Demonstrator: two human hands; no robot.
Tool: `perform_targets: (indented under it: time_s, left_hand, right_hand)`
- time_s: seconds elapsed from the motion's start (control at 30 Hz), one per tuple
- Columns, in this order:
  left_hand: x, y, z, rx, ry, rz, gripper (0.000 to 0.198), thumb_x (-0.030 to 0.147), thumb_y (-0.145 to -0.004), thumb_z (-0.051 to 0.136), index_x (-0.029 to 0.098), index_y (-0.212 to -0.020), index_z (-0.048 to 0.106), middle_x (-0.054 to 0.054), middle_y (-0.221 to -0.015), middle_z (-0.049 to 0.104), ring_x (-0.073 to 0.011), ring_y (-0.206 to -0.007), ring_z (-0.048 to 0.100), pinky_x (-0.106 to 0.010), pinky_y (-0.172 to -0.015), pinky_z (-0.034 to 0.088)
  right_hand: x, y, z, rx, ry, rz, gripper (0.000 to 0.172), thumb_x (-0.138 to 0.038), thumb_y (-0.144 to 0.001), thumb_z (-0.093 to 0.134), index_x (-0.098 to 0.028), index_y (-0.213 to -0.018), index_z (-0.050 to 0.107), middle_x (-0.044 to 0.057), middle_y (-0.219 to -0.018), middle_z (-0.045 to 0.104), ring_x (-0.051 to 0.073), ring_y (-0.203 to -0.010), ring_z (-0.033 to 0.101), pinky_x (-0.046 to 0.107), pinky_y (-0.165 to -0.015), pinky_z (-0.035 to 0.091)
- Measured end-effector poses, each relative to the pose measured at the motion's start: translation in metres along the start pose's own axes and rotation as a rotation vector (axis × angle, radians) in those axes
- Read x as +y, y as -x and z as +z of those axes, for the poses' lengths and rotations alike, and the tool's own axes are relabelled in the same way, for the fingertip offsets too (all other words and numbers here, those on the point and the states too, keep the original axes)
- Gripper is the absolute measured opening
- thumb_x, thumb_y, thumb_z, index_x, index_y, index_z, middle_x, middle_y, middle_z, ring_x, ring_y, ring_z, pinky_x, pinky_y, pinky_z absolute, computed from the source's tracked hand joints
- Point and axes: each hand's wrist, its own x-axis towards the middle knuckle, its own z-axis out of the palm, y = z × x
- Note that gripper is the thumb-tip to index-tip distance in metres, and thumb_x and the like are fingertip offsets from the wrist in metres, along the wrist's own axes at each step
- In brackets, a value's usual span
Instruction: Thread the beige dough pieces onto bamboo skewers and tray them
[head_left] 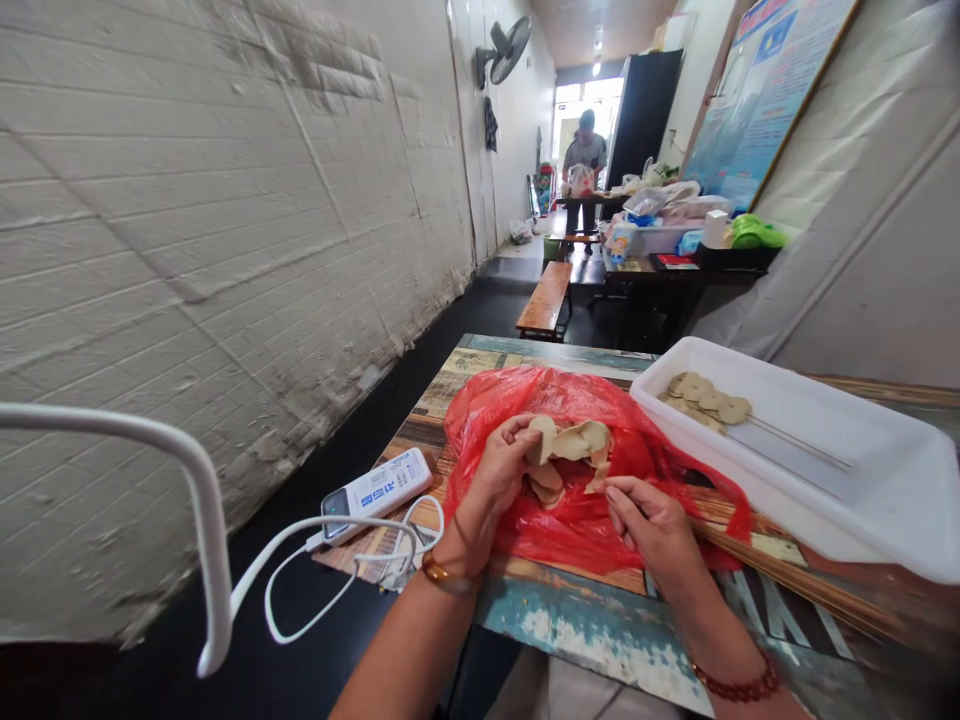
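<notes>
Over a crumpled red plastic bag (465,415), my left hand (510,455) pinches a thin, round beige slice (541,440) between thumb and fingers. More of these slices, some folded, lie on the red plastic just below and beside it. My right hand (649,520) is closed in a pinch at the edge of a narrow beige slice (598,480); whether a stick is also in those fingers cannot be made out. To the right, a white plastic tray (847,440) contains beige slices threaded on thin skewers (795,440).
A bundle of thin sticks (802,580) lies under the bag's right side. At the table's left edge rests a white power bank (379,495) with a looping cable (289,635). Beyond are a wooden bench (546,298), a cluttered side table and a standing person (585,155).
</notes>
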Motion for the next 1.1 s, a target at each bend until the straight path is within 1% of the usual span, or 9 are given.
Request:
perform_targets:
  time_s: [0.07, 0.13, 0.3, 0.4, 0.57, 0.63, 0.73, 0.93, 1.1]
  left_hand:
    - [0.001, 0.000, -0.001, -0.008, 0.033, -0.035, 0.039, 0.033, -0.060, 0.078, 0.014, -0.091, 0.066, -0.006, -0.083, 0.067, -0.0121, -0.066, 0.059, -0.022, -0.061, 0.046]
    - [0.000, 0.000, -0.003, 0.004, 0.079, -0.039, 0.037, 0.031, -0.058, 0.080, 0.013, -0.088, 0.067, -0.005, -0.081, 0.068, -0.0123, -0.066, 0.060, -0.023, -0.061, 0.046]
    - [0.000, -0.001, -0.007, 0.093, 0.127, -0.006, 0.031, 0.029, -0.057, 0.081, 0.014, -0.078, 0.064, -0.002, -0.070, 0.066, -0.0107, -0.058, 0.059, -0.021, -0.056, 0.044]
    - [0.001, 0.000, -0.008, 0.096, 0.118, -0.006, 0.030, 0.030, -0.059, 0.080, 0.014, -0.080, 0.065, -0.001, -0.070, 0.066, -0.0108, -0.057, 0.058, -0.022, -0.056, 0.044]
    - [0.004, 0.002, -0.010, 0.068, 0.041, 0.030, 0.030, 0.029, -0.062, 0.076, 0.014, -0.087, 0.069, -0.004, -0.079, 0.069, -0.0118, -0.065, 0.060, -0.022, -0.061, 0.045]
    - [0.006, 0.003, -0.009, 0.045, 0.020, 0.027, 0.033, 0.025, -0.060, 0.075, 0.015, -0.091, 0.069, -0.004, -0.082, 0.069, -0.0119, -0.066, 0.060, -0.021, -0.061, 0.044]
    - [0.008, 0.004, -0.009, 0.007, 0.009, -0.002, 0.038, 0.020, -0.057, 0.075, 0.015, -0.094, 0.069, -0.005, -0.081, 0.069, -0.0122, -0.066, 0.060, -0.021, -0.059, 0.043]
    - [0.007, 0.004, -0.012, 0.011, 0.005, -0.002, 0.036, 0.025, -0.058, 0.077, 0.014, -0.091, 0.070, -0.004, -0.073, 0.067, -0.0117, -0.061, 0.059, -0.021, -0.058, 0.044]
    - [0.007, 0.005, -0.016, -0.025, -0.016, 0.001, 0.043, 0.027, -0.062, 0.077, 0.015, -0.102, 0.068, -0.004, -0.078, 0.067, -0.0099, -0.061, 0.058, -0.020, -0.057, 0.043]
  right_hand:
    - [0.001, 0.002, 0.001, -0.027, 0.031, -0.004, 0.032, -0.046, -0.084, 0.056, -0.016, -0.090, 0.066, -0.005, -0.051, 0.049, 0.008, -0.039, 0.041, 0.020, -0.040, 0.033]
    - [0.003, 0.003, 0.002, -0.057, 0.080, -0.008, 0.032, -0.046, -0.084, 0.056, -0.016, -0.088, 0.066, -0.005, -0.051, 0.050, 0.008, -0.039, 0.042, 0.020, -0.040, 0.034]
    - [0.006, 0.006, 0.006, -0.089, 0.234, -0.047, 0.030, -0.042, -0.084, 0.056, -0.016, -0.088, 0.069, -0.003, -0.052, 0.053, 0.011, -0.042, 0.047, 0.021, -0.042, 0.038]
    - [0.005, 0.007, 0.009, -0.103, 0.314, -0.121, 0.028, -0.040, -0.083, 0.056, -0.017, -0.086, 0.071, 0.000, -0.056, 0.060, 0.013, -0.047, 0.053, 0.023, -0.046, 0.043]
    - [0.004, 0.006, 0.010, -0.071, 0.439, -0.220, 0.026, -0.039, -0.083, 0.056, -0.019, -0.083, 0.073, 0.004, -0.067, 0.070, 0.017, -0.056, 0.061, 0.027, -0.057, 0.051]
    - [0.005, 0.006, 0.009, -0.055, 0.447, -0.218, 0.027, -0.040, -0.083, 0.055, -0.019, -0.083, 0.073, 0.005, -0.070, 0.071, 0.018, -0.057, 0.063, 0.029, -0.059, 0.053]
    - [0.007, 0.005, 0.007, -0.048, 0.434, -0.191, 0.028, -0.042, -0.083, 0.055, -0.019, -0.084, 0.072, 0.006, -0.076, 0.073, 0.018, -0.056, 0.063, 0.029, -0.056, 0.053]
    - [0.009, 0.004, 0.004, -0.027, 0.419, -0.169, 0.030, -0.043, -0.083, 0.056, -0.018, -0.086, 0.072, 0.007, -0.077, 0.073, 0.017, -0.053, 0.062, 0.028, -0.052, 0.051]
    - [0.008, 0.004, 0.005, -0.034, 0.421, -0.179, 0.029, -0.042, -0.083, 0.057, -0.018, -0.086, 0.073, 0.007, -0.077, 0.073, 0.017, -0.052, 0.063, 0.027, -0.051, 0.051]
